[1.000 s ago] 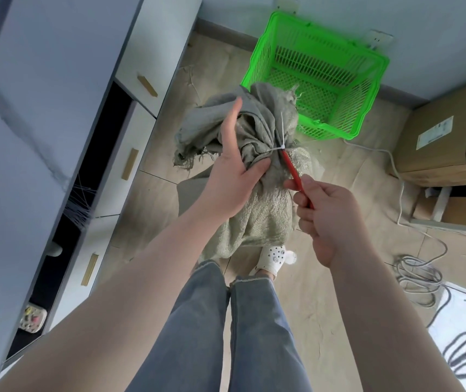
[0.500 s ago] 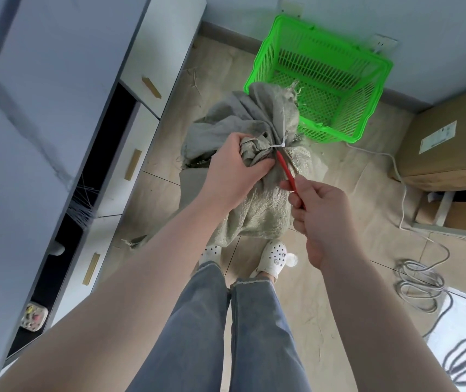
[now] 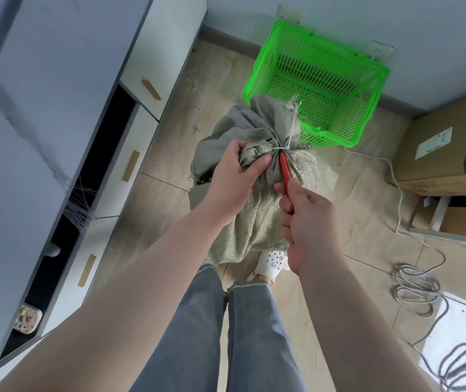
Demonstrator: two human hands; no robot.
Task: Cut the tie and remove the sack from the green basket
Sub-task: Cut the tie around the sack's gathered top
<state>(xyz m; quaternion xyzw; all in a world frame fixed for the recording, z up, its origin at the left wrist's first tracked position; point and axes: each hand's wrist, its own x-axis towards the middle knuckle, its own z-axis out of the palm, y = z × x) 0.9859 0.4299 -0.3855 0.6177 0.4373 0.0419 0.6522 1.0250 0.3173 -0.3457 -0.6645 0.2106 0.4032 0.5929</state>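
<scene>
A grey-green woven sack stands on the floor in front of my feet, its neck bunched and bound by a white tie. My left hand grips the gathered cloth just left of the tie. My right hand holds a red-handled cutter whose tip reaches up to the tie. The blades are hidden against the cloth. The green basket sits behind the sack near the wall, with nothing visible inside it.
White drawer units with an open dark gap line the left. Cardboard boxes stand at the right. A grey cable lies coiled on the floor at the right, with a white board beyond it.
My left hand closed from an open hold on the sack to a grip on the bunched neck beside the tie. The red cutter stays at the tie.
</scene>
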